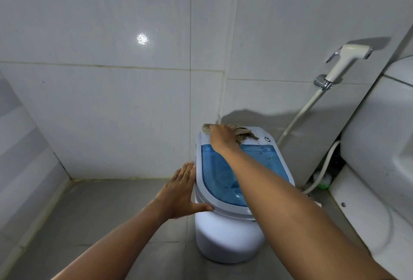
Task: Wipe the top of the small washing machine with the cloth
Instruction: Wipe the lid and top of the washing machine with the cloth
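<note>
A small white washing machine [225,232] with a clear blue lid [220,173] stands on the grey floor in the corner. My right hand [222,137] presses a beige, frayed cloth [242,134] flat on the white control strip at the far edge of the machine's top. Part of the cloth is hidden under the hand. A round button [267,139] sits to the right of the cloth. My left hand [180,192] lies with fingers straight against the machine's left side, thumb on the lid rim, holding nothing. Dark specks dot the lid.
White tiled walls meet behind the machine. A bidet sprayer [345,59] hangs on the right wall, its hose [299,115] running down behind the machine. A white toilet [377,168] stands close on the right. Grey floor tiles [107,208] lie to the left.
</note>
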